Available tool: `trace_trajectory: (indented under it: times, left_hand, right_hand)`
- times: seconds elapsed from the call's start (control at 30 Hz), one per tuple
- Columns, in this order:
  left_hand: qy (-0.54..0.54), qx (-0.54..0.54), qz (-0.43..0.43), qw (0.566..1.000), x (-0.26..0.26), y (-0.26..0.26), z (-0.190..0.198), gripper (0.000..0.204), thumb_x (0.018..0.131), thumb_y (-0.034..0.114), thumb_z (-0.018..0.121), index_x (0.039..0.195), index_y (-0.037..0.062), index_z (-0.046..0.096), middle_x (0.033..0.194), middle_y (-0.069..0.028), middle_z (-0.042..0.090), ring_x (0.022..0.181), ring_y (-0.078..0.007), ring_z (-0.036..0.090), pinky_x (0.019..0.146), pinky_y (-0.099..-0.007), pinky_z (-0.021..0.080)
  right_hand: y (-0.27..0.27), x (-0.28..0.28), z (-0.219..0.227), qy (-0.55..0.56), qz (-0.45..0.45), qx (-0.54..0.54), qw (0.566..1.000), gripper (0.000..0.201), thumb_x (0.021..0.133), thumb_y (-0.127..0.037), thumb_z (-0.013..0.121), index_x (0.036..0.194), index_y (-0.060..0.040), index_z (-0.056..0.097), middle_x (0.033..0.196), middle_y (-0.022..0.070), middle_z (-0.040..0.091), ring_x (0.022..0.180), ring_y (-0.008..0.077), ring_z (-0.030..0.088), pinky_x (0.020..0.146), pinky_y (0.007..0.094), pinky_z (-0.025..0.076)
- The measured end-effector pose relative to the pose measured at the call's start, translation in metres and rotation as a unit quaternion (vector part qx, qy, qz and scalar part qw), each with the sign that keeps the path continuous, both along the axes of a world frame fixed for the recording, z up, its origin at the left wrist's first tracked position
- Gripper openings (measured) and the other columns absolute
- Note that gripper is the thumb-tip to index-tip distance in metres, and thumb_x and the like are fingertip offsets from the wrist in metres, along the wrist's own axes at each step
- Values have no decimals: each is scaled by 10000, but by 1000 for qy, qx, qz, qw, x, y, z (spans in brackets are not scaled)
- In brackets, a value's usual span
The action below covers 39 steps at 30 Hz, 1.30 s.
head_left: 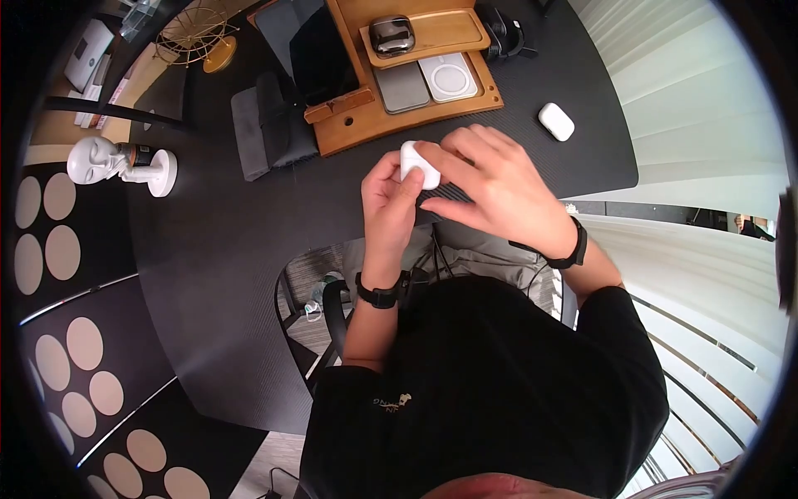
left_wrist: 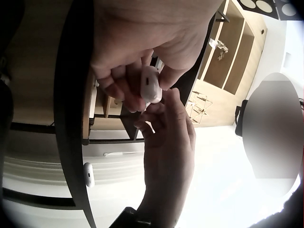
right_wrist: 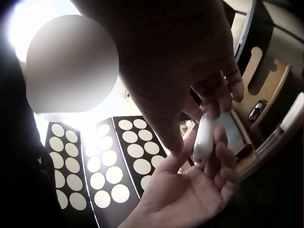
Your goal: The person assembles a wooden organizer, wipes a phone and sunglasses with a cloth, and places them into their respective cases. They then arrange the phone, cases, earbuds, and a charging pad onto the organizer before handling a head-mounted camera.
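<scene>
A small white earbud case point(head_left: 429, 176) is held over the near side of the desk. My left hand point(head_left: 387, 204) pinches it between thumb and fingers. In the left wrist view the narrow end of the case point(left_wrist: 150, 85), with a dark port slot, faces the camera. My right hand point(head_left: 499, 187) reaches in from the right, its fingertips at the top of the case and its thumb held apart below. The right wrist view shows the case point(right_wrist: 204, 137) above the left palm, with the right fingers at its upper end.
A second white case point(head_left: 556, 121) lies on the dark desk point(head_left: 216, 274) to the right. Behind the hands stands a wooden organizer point(head_left: 349, 137) with a grey pad point(head_left: 403, 90) and a white charger point(head_left: 450, 77). A white figurine point(head_left: 162, 173) is at the left.
</scene>
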<state>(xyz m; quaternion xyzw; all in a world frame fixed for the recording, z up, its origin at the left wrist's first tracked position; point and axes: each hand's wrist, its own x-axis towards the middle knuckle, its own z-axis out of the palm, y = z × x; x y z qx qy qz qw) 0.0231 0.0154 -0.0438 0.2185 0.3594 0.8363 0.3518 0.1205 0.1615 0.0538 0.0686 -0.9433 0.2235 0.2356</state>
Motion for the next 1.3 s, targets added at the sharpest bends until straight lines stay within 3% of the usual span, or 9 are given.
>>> trace_trajectory:
  times: [0.27,0.47,0.73,0.93,1.07,1.17,1.23,1.27,1.3]
  left_hand:
    - [78,5,-14,997,2,3,3,481,999,250,640,1348,-48,494,1171,-198,691,1061,-259,689,872,-316,497]
    - [85,-15,-10,996,-3,2,2,372,1031,154,537,1341,-48,502,1169,-225,688,963,-248,697,856,-326,497]
    - [86,-5,-17,996,-3,0,-1,294,1029,141,539,1257,-42,573,1098,-189,713,944,-227,700,850,-329,509]
    - [118,-21,-14,993,-1,0,-2,272,1037,94,473,1238,-54,581,1088,-203,705,945,-232,689,863,-344,525]
    - [121,-46,-24,991,4,-1,7,244,1013,106,565,1207,-30,620,1079,-149,719,943,-193,684,861,-322,520]
    - [270,-161,2,949,-1,-7,37,246,977,124,621,1168,-29,647,1050,-139,724,912,-213,690,860,-337,519]
    - [517,-218,20,828,-13,-9,70,320,920,178,689,1152,-38,655,1076,-164,707,961,-282,679,891,-385,508]
    - [519,-219,20,826,-18,-8,83,320,920,178,689,1152,-38,655,1076,-164,707,961,-282,679,891,-385,508]
    - [588,-234,31,774,-23,-5,95,363,894,205,708,1155,-42,653,1107,-185,689,1000,-321,659,903,-408,499]
  right_hand:
    - [34,-19,8,4,-14,4,1000,481,754,-268,800,1153,-30,677,885,106,618,830,298,642,741,397,525]
    - [105,-66,8,12,-100,48,994,468,834,-314,771,1211,-51,679,1016,157,692,949,336,667,802,412,541]
    - [128,-102,-6,-39,-88,144,985,499,902,-353,722,1291,-50,646,1075,189,683,966,330,674,832,400,540]
    - [145,-49,10,1,-127,98,987,499,901,-336,730,1276,-19,639,1096,176,678,988,329,668,834,384,536]
    - [160,15,5,-90,-143,85,982,503,848,-293,765,1252,-19,646,1053,176,696,1004,368,648,863,427,524]
    - [151,56,-7,-212,-163,83,960,592,802,-249,800,1318,-34,604,1049,180,693,1005,371,643,867,452,515]
    - [141,71,-17,-244,-177,72,951,631,780,-230,813,1338,-40,587,1037,185,691,1000,370,643,861,457,515]
    - [135,75,-17,-276,-190,62,940,672,758,-211,827,1358,-45,571,1024,190,690,995,370,643,854,461,514]
    - [127,76,-14,-299,-201,42,932,663,755,-202,829,1348,-45,578,991,199,689,980,371,644,852,452,515]
